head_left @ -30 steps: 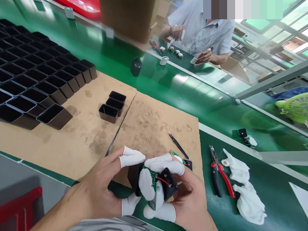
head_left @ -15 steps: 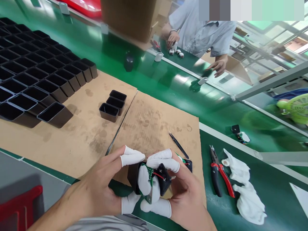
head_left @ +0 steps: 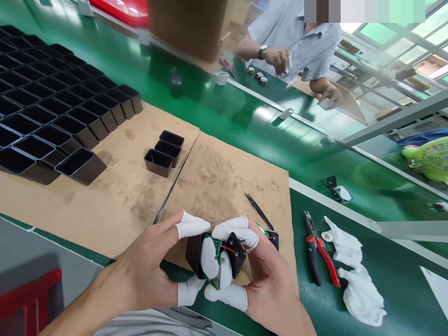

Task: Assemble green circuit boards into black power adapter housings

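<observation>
The left hand [head_left: 149,266] held a black plastic housing [head_left: 193,254] near the near edge of the cardboard [head_left: 224,172], its fingers along the far side and its thumb at the near side, spread about as wide as the housing. The right hand [head_left: 268,266], fingers and thumb curved part-way closed, gripped a green circuit board [head_left: 215,282] bearing white lumps [head_left: 210,259]. The board stood at the housing's right-facing mouth; how deep it sat could not be told. A black end cap [head_left: 236,256] with a red wire [head_left: 229,249] lay just right of it, under the right fingers. The step in hand looked like fitting board into housing; the next move seemed to call for a square, even push leftward, keeping the wire unpinched.
</observation>
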Demonstrator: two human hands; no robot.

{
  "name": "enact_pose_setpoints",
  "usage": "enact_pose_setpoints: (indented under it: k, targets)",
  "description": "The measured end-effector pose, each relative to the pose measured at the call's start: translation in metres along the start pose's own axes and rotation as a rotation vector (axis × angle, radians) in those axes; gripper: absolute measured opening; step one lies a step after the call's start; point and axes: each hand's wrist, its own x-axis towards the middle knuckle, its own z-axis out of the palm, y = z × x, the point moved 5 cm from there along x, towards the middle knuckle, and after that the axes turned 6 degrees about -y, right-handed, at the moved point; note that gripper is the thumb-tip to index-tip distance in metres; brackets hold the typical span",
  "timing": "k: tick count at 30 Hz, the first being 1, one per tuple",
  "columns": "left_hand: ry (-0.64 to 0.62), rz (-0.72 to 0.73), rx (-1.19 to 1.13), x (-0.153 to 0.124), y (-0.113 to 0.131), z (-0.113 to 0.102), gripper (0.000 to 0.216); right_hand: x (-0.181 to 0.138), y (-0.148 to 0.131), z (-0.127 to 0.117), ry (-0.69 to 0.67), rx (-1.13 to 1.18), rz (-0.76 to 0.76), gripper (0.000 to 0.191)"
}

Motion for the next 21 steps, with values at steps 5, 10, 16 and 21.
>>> enact_pose_setpoints:
  k: [5,10,16,21]
  targets:
    - [0.011,0.009,0.028,-0.0006,-0.0016,0.0004,0.078,-0.0006,0.0017,-0.0016,-0.013,-0.003,0.005,0.063]
    - [0.007,0.019,0.059,-0.0004,-0.0019,0.0007,0.081,-0.0024,0.0038,-0.0008,-0.008,-0.009,-0.003,0.064]
    - [0.014,0.076,0.040,0.0080,0.0057,-0.0015,0.080,-0.0031,0.0052,-0.0002,-0.016,0.007,0.027,0.064]
    - [0.011,0.026,0.056,0.0043,0.0011,0.0002,0.080,-0.0037,0.0046,-0.0013,-0.034,0.007,0.027,0.063]
